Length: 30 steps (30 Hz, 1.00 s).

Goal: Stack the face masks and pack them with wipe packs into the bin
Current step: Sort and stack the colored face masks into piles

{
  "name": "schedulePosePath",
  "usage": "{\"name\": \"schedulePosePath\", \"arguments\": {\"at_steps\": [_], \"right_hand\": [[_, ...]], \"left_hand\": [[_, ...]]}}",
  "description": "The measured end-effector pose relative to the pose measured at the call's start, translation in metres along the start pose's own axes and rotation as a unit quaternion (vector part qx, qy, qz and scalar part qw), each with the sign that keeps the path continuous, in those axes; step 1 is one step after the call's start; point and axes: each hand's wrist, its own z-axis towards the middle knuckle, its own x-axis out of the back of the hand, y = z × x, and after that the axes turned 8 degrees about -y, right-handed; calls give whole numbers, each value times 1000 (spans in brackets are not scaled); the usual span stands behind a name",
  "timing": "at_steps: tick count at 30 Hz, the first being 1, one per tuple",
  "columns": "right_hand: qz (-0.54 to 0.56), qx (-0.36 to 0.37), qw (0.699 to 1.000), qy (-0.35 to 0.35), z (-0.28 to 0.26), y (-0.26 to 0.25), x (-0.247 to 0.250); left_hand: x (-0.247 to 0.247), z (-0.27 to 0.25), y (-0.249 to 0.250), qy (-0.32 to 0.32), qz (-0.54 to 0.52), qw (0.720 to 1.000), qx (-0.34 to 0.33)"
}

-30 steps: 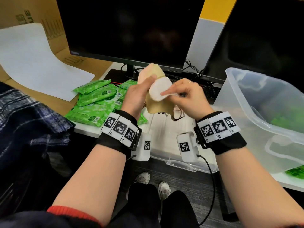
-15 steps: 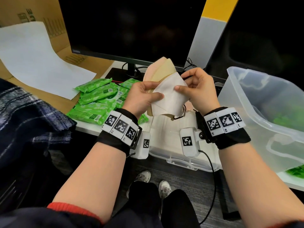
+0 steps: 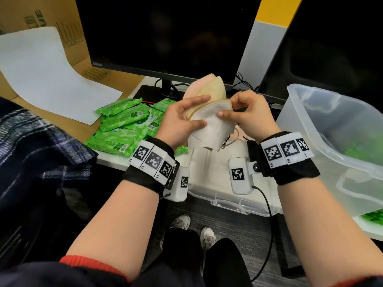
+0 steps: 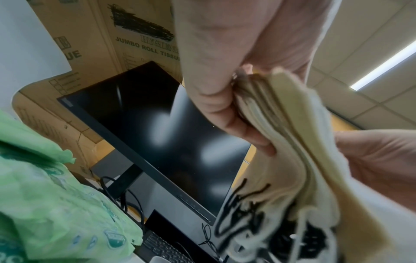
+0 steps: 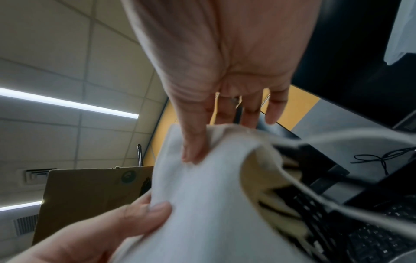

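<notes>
Both hands (image 3: 217,119) around stacked masks (image 3: 211,125)

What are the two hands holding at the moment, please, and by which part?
Both grip the stack of face masks: left hand round its left side, right hand pinching the white front mask's right edge.

Two dark monitors (image 3: 165,34) standing behind; white paper sheet (image 3: 41,75) lying curled against cardboard box (image 3: 68,21); plaid cloth (image 3: 31,146) lying left.

bin (image 3: 323,129) cut off right, its green contents blurred
</notes>
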Motion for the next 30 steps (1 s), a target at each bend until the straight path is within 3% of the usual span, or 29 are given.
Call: {"name": "schedulePosePath", "arguments": {"at_steps": [6, 14, 18, 23, 28, 30], "right_hand": [[83, 36, 995, -46, 1, -7, 12], [39, -5, 998, -57, 5, -12, 11], [-32, -22, 999, -1, 3, -5, 9], [-38, -14, 997, 66, -1, -1, 6], [-58, -31, 995, -72, -6, 1, 5], [-34, -39, 996, -77, -7, 1, 7]], "left_hand": [[2, 0, -3, 16, 11, 999, 32], [0, -3, -5, -31, 15, 999, 19], [0, -2, -8, -29, 12, 999, 10], [1, 0, -13, -36, 9, 999, -3], [1, -1, -14, -19, 40, 999, 23], [0, -1, -15, -13, 37, 998, 47]]}}
